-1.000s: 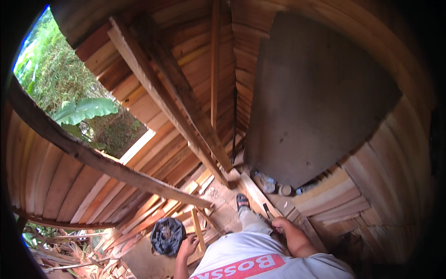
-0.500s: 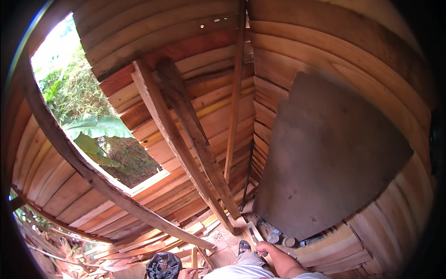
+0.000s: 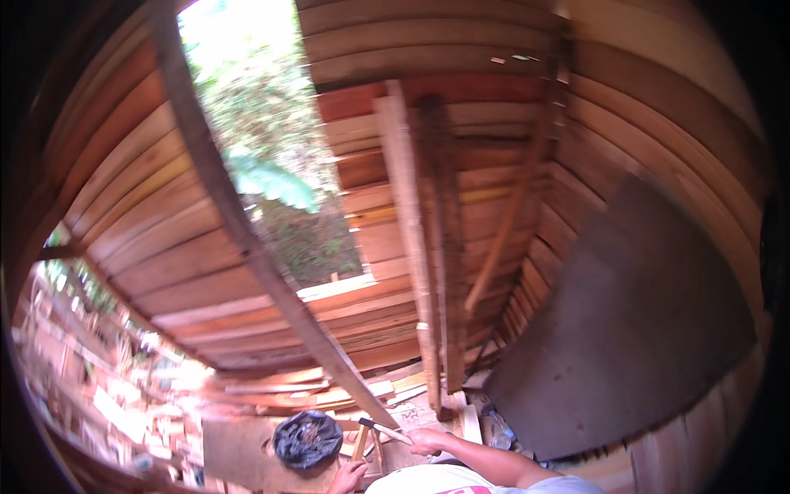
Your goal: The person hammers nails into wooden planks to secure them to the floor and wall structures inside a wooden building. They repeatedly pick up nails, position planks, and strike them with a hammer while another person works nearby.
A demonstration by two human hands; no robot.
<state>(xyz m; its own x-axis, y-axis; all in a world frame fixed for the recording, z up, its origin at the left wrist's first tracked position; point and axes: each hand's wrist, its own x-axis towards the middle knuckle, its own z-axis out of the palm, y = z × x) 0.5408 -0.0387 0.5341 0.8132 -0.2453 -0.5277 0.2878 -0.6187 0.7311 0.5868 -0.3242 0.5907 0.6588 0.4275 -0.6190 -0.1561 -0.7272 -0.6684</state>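
My right hand sits at the lower edge, closed around the pale handle of a hammer whose dark head points left. My left hand is just below it, gripping the lower end of a thin upright wooden strip. The hammer head is right at the top of that strip. A crumpled black bag lies on a board immediately left of both hands. My white shirt hides the rest of my arms.
Two long planks lean against the wooden wall ahead. A big dark panel leans at the right. A diagonal beam crosses a wall opening with green foliage. Scrap wood is piled at lower left.
The view has swung upward and to the left, so my hands have dropped to the lower edge. My left hand has moved from beside the black bag to the wooden strip.
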